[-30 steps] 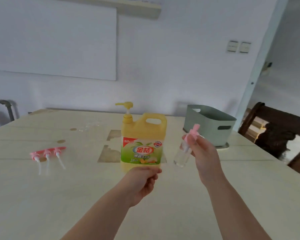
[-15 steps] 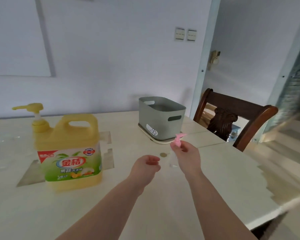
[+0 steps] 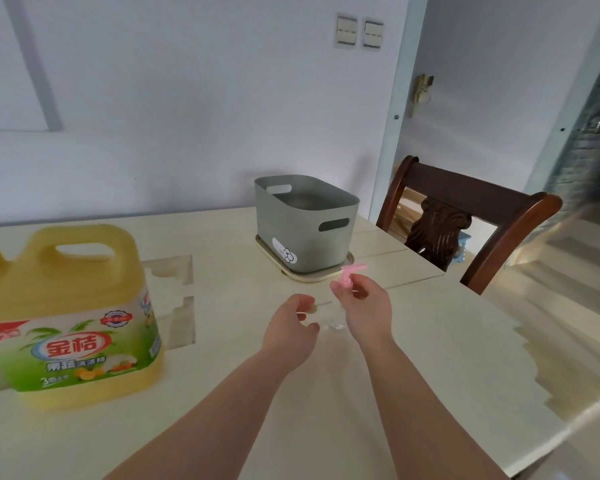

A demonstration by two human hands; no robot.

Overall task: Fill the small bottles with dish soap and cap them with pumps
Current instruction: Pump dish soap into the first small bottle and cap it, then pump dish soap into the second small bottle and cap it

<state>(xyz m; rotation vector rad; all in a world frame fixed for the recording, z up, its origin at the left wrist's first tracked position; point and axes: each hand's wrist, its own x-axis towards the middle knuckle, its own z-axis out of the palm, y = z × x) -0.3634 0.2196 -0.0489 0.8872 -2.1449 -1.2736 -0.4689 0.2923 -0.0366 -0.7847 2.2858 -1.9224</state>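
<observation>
"What could be read there?"
"The label on the dish soap jug said '金桔' in red, with a '3' at its lower left."
"And the sticker on the grey bin?"
"Just a small black mark, nothing legible."

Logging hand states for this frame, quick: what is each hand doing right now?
Left hand: fingers loosely curled, holding nothing.
Right hand: pinching the pink pump on the small bottle.

Bare left grip, bare right grip, bare forearms
</observation>
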